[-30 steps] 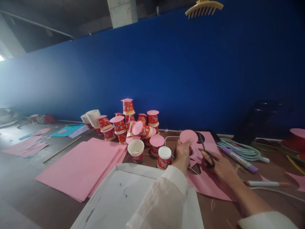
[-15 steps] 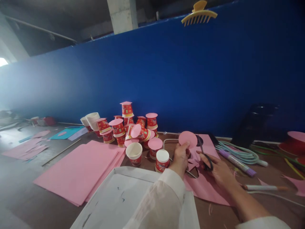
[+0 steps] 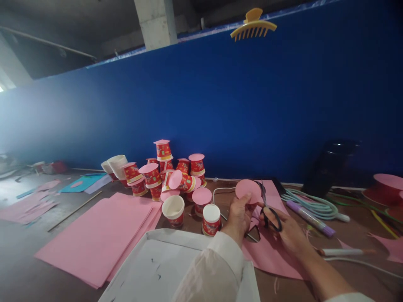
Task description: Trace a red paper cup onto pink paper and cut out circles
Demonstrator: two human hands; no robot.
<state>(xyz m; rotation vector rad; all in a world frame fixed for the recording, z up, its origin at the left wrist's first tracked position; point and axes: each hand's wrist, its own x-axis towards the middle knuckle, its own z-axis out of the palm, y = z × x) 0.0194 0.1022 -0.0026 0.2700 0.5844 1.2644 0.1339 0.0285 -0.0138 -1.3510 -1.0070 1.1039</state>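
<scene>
My left hand (image 3: 239,214) pinches a round pink paper disc (image 3: 248,190) between thumb and fingers, its face turned toward me. Black-handled scissors (image 3: 271,218) are in my right hand (image 3: 288,230), their blades pointing up along the disc's right edge. Beneath both hands lies a pink sheet (image 3: 273,262) with cut-out openings. Left of my left hand, a red cup with a white top (image 3: 211,219) and an open paper cup (image 3: 173,209) stand upright.
Several red cups with pink discs (image 3: 150,175) are stacked by the blue wall. Pink sheets (image 3: 91,235) lie left, beside a white box lid (image 3: 170,264). At right are a coiled cable (image 3: 311,203), a purple marker (image 3: 310,218) and a dark bottle (image 3: 330,165).
The view has shifted slightly, so the cups and sheets appear lower and further left. The scissors have turned a little at the disc's edge; both hands keep their holds.
</scene>
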